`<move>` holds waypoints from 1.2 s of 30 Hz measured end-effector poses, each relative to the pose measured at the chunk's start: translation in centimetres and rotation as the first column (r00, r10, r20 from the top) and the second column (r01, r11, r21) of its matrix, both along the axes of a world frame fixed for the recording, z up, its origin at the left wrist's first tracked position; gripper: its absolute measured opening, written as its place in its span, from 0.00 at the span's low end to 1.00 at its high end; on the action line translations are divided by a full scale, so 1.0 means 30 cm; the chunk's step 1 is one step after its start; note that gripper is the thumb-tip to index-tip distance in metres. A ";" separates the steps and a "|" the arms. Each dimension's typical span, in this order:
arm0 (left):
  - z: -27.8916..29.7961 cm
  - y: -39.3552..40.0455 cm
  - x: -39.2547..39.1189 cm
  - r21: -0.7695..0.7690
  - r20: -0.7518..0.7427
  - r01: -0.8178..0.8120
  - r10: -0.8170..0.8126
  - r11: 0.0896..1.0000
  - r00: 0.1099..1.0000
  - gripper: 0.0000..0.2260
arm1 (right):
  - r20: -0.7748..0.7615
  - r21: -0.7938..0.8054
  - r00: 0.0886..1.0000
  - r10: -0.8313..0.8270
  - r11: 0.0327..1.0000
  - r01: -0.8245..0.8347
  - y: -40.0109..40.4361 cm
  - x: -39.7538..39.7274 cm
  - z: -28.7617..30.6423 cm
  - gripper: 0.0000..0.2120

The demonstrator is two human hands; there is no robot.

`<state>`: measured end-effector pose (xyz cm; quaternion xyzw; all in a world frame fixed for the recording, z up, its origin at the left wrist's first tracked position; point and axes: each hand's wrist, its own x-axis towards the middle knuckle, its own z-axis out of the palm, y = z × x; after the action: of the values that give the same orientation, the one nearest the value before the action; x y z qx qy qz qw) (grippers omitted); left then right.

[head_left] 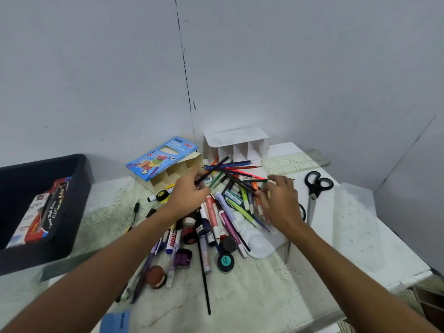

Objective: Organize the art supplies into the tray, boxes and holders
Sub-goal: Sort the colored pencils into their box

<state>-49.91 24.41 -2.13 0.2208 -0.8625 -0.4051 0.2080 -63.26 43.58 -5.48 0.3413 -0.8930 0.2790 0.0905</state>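
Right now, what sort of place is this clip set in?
Probably a home craft or study corner: a worn white table against bare walls, a heap of coloured pencils and markers, scissors, and a black tray.

Obscured and cropped items

The black tray [48, 183] is cut off at the 9 o'clock edge; the blue box [115, 322] at 6 o'clock is cropped. The right hand [281, 203] hides part of the scissors [314, 188]; box lettering is blurred.

White speckled table [252, 292] carries 1 black tray [48, 246] at left, blue pencil box [163, 156] and white divided holder [236, 146] at rear, black scissors [317, 186] at right, central heap of markers, pencils, paint pots [216, 222].
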 end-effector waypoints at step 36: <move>0.062 0.017 -0.164 -0.008 0.082 0.065 -0.064 0.998 0.995 0.15 | 0.407 0.119 0.871 0.275 0.930 -0.349 -0.030 -0.220 0.241 0.07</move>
<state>-54.81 24.92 -0.27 0.2082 -0.8790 -0.3978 0.1605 -69.86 42.69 1.75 0.4270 -0.8484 0.2656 -0.1651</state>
